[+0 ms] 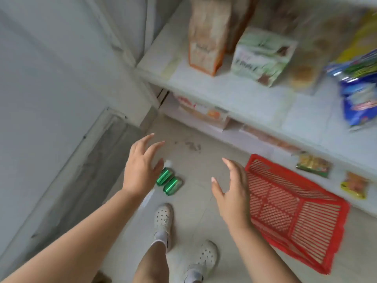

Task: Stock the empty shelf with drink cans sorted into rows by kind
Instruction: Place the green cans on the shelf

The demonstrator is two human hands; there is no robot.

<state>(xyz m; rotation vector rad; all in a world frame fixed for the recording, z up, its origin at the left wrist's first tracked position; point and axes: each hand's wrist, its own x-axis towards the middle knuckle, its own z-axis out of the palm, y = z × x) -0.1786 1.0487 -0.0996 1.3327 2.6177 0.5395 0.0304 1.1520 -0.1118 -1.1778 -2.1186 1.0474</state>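
Green cans on the floor under the left hand; right hand too is spread wide, holding nothing. Probably slick, dentable aluminium, so I'd wrap round mid-body

Two cans lie side by side on the floor, left of the basket.

No lettering can be read anywhere. The white and green cardboard box near the front edge of the white shelf carries dark print, too blurred to make out. The tall brown and orange paper bag beside it and the blue plastic packet towards the shelf's right end show smeared markings only.
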